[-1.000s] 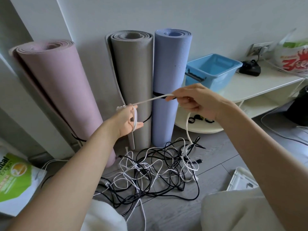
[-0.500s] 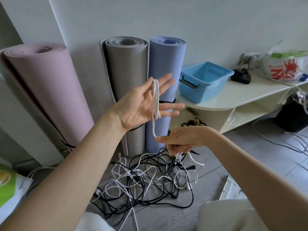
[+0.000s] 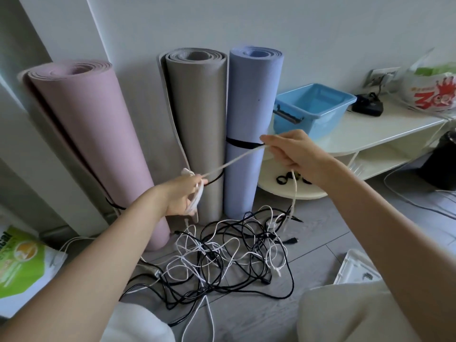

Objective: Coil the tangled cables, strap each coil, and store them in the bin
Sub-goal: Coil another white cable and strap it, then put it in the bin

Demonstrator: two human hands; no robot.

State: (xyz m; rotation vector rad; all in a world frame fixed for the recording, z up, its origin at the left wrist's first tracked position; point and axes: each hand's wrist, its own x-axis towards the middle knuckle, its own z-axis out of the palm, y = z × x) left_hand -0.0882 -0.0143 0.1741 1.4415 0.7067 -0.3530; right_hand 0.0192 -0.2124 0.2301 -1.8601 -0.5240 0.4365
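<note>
Both forearms are bare to the hands, with cream trousers (image 3: 345,314) over the knees.

Count by kind, from where I stand. Rolled mats upright against the wall: three, namely pink mat (image 3: 84,134), grey mat (image 3: 199,114), blue mat (image 3: 251,112). Blue bin (image 3: 313,107): one, on the low shelf unit (image 3: 370,137), also one. Hands: two, left hand (image 3: 182,196) and right hand (image 3: 293,151). Printed bags: two, a green bag (image 3: 22,270) and a red-lettered bag (image 3: 434,92). Cable heap (image 3: 229,253): one tangle of black and white; separate cables not countable.
</note>
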